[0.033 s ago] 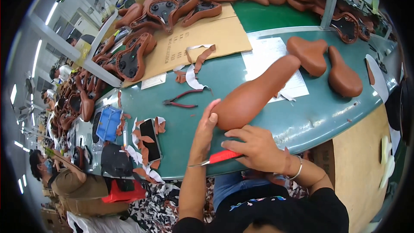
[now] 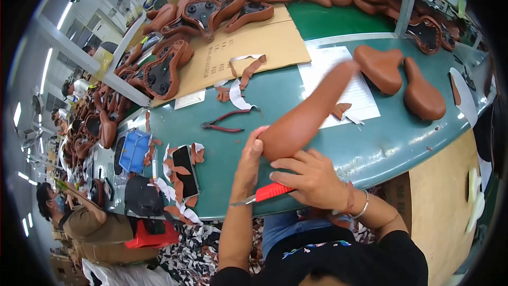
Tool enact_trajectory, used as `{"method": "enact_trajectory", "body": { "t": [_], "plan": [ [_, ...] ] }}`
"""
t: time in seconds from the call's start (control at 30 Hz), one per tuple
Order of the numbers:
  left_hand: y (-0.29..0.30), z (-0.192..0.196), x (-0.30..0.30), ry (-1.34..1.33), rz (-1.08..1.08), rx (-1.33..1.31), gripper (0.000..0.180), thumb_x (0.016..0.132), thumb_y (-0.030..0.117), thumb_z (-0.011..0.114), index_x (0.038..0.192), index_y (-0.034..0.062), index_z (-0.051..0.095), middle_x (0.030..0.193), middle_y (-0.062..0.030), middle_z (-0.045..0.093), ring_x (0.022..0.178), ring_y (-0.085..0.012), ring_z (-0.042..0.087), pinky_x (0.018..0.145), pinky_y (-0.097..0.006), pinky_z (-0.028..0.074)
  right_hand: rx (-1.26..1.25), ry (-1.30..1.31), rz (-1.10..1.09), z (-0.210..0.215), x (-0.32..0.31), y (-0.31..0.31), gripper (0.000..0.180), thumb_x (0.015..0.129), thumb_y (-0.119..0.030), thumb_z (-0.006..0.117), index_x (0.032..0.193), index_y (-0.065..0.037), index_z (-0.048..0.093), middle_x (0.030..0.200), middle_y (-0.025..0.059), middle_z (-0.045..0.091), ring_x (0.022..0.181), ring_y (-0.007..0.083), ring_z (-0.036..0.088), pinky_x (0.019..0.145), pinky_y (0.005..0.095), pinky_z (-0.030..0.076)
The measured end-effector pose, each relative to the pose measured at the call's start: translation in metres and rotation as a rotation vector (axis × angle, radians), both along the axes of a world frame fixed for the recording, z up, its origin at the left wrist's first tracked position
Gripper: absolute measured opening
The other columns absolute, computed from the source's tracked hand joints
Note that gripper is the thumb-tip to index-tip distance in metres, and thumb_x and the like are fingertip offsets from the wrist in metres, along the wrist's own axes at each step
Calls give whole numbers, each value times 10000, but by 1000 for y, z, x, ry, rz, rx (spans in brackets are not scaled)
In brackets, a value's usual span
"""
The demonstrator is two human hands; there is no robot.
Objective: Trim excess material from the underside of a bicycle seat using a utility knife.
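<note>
A long brown bicycle saddle [image 2: 307, 114] lies tilted over the green table [image 2: 391, 143], its near end at the table's front edge. My left hand [image 2: 247, 167] grips that near end, thumb against the leather. My right hand [image 2: 312, 180] rests its fingers on the saddle's underside and holds a red-handled knife [image 2: 272, 192]. The thin blade points left, under my left wrist.
Red-handled pliers [image 2: 225, 122], a phone [image 2: 185, 164], a blue box [image 2: 134, 151] and brown leather scraps lie to the left. Two finished saddles [image 2: 402, 79] sit at right by a paper sheet [image 2: 338, 82]. Upturned saddles cover the cardboard [image 2: 248, 47] behind. Another person [image 2: 79, 217] works lower left.
</note>
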State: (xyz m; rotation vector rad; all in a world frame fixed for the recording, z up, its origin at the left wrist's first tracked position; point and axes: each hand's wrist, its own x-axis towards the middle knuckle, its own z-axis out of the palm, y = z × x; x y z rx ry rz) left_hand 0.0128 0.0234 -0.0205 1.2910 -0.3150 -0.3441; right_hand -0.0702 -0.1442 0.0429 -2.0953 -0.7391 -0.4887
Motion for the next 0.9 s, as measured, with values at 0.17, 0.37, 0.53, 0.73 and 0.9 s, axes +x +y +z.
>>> {"method": "enact_trajectory", "body": {
  "t": [0.17,0.37,0.53,0.73,0.9],
  "plan": [
    [7,-8,-67,223,108,-124,582,935,523,393,1193,7,467,1153,-93,560,1050,-186,550,927,-328,428,-57,0,144,13,15,0,375,592,-62,717,959,-72,645,1075,62,624,953,254,564,815,366,415],
    [49,-19,-62,371,491,-22,376,958,342,455,1162,28,484,1162,-103,560,969,-172,564,864,-313,444,285,736,-19,-10,-23,-39,337,741,-124,707,1043,-12,609,857,78,641,782,148,614,693,295,481],
    [36,-14,-5,353,210,148,363,945,320,496,1149,21,485,1081,-105,596,876,-169,581,785,-278,450,557,861,-546,-70,-36,-67,395,880,-236,590,1196,-25,482,810,35,570,712,101,523,647,250,441],
    [22,-2,-20,569,9,196,548,803,317,644,1201,-11,459,967,-56,522,824,-102,513,730,-232,418,278,408,-365,-77,-22,-57,347,888,-186,563,1186,-17,509,879,153,617,759,238,609,712,304,472],
    [41,17,-18,297,245,233,414,788,233,617,1113,19,476,867,-3,466,735,-73,442,646,-237,387,-304,232,-200,-38,-33,-87,486,821,-154,618,1290,-127,494,710,86,558,536,235,555,466,350,441]
  ]
}}
